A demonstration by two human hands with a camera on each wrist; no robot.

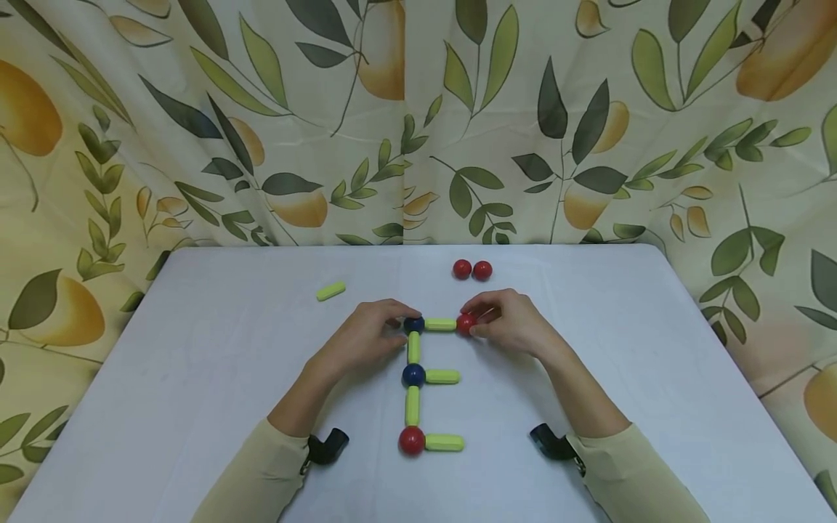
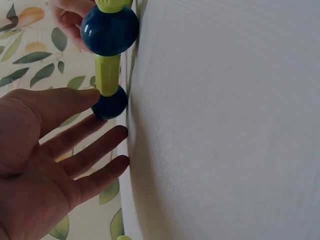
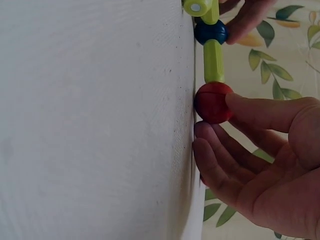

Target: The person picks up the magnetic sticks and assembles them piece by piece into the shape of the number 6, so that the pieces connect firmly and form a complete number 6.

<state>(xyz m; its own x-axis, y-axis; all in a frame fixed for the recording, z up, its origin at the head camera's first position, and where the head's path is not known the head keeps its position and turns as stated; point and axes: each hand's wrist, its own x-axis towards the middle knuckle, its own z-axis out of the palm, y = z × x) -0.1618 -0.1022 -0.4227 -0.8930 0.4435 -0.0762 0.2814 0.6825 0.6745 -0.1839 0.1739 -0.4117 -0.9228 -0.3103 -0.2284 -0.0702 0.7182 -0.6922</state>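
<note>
Green rods and balls lie joined in an E-like shape on the table. My left hand [image 1: 365, 333] pinches the dark blue ball [image 2: 111, 105] at its far left corner between thumb and index finger, the other fingers spread. At the far right end, my right hand [image 1: 513, 321] holds a red ball [image 3: 212, 103] with thumb and fingertips, against the end of the top green rod [image 1: 441, 325]. Below the left hand sits a second blue ball [image 1: 413, 375] with a rod pointing right. Another red ball [image 1: 412, 441] forms the near corner, also with a rod pointing right.
Two loose red balls [image 1: 472, 270] sit side by side near the back edge. A loose green rod [image 1: 330, 291] lies at the back left. The white-covered table [image 1: 196, 349] ends at a patterned curtain [image 1: 458, 145]. Black wrist cameras [image 1: 329, 446] stick out from both sleeves.
</note>
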